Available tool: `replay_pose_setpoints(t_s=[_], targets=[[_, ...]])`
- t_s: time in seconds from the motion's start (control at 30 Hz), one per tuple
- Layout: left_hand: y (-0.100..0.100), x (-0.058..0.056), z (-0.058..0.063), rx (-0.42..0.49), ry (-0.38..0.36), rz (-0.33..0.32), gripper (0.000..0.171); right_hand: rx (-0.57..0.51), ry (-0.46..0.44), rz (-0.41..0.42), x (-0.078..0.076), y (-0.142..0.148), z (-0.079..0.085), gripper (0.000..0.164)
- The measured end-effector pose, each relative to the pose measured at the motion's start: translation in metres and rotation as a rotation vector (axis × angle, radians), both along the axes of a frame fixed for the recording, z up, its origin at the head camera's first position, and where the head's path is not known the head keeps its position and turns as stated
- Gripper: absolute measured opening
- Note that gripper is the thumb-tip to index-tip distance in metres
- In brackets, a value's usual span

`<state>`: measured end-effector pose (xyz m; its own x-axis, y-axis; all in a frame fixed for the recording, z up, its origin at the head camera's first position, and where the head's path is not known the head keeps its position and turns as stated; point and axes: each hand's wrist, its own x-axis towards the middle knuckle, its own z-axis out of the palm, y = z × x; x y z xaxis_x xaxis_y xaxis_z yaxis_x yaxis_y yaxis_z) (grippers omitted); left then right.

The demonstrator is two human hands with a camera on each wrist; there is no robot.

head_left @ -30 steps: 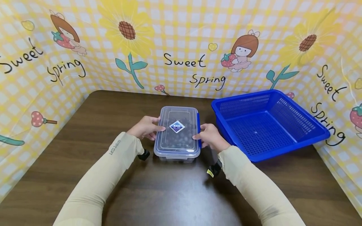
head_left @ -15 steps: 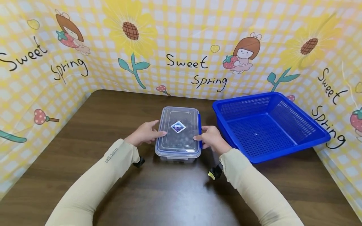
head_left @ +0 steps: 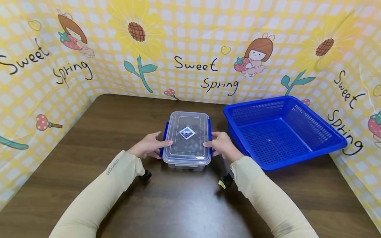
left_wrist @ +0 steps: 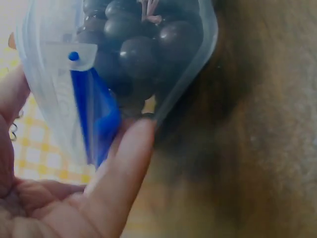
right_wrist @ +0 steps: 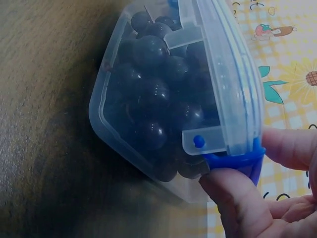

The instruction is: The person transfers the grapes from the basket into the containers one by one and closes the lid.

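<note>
A clear plastic food container [head_left: 187, 152] with its lid on and a diamond-shaped label stands on the table, holding dark round fruits that look like grapes [right_wrist: 151, 94]. On its left side my left hand [head_left: 147, 145] has the thumb on the lid rim and the other fingers under the blue side latch [left_wrist: 91, 109], which sticks outward. Opposite, my right hand [head_left: 222, 145] grips the right edge, thumb over the lid and a fingertip at the other blue latch [right_wrist: 235, 161]. That latch also stands out from the wall. Some fingertips are hidden below the rim.
A blue plastic basket [head_left: 269, 142] with slotted walls sits to the right, close beyond my right hand. Brown wooden tabletop [head_left: 175, 205] extends in front of the container. Printed yellow checked cloth [head_left: 202, 39] encloses the back and sides.
My left hand has shifted slightly down and outward along the left edge. The left blue latch now shows sticking out, where it was not visible before. My right hand and the container stay put.
</note>
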<state>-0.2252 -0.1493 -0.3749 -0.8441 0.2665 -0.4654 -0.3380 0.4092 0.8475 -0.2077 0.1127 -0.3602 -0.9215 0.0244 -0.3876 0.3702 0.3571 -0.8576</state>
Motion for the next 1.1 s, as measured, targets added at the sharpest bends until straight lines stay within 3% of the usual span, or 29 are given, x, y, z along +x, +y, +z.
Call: replay_pose_setpoints(t_s=[0.23, 0.43, 0.57, 0.8, 0.87, 0.97, 1.1], targets=[[0.004, -0.001, 0.011, -0.014, 0.057, 0.015, 0.087, 0.018, 0.01, 0.006, -0.001, -0.002, 0.001, 0.064], [0.007, -0.002, 0.015, -0.026, 0.063, -0.009, 0.078, 0.064, 0.009, 0.017, -0.001, -0.004, 0.001, 0.065], [0.011, -0.002, 0.017, -0.056, 0.052, 0.008, 0.075, 0.096, 0.007, 0.037, 0.0, -0.005, 0.002, 0.063], [0.018, -0.001, 0.023, -0.138, 0.136, -0.072, 0.072, 0.189, 0.027, 0.068, 0.0, -0.005, 0.003, 0.063], [0.018, -0.001, 0.023, -0.173, 0.175, -0.103, 0.076, 0.212, 0.034, 0.108, 0.0, -0.004, 0.004, 0.061], [0.013, 0.0, 0.022, -0.247, 0.243, -0.162, 0.083, 0.331, 0.074, 0.238, 0.001, -0.001, 0.008, 0.057], [0.0, 0.001, 0.026, -0.375, 0.42, -0.279, 0.085, 0.528, 0.249, 0.427, 0.004, 0.007, 0.026, 0.063]])
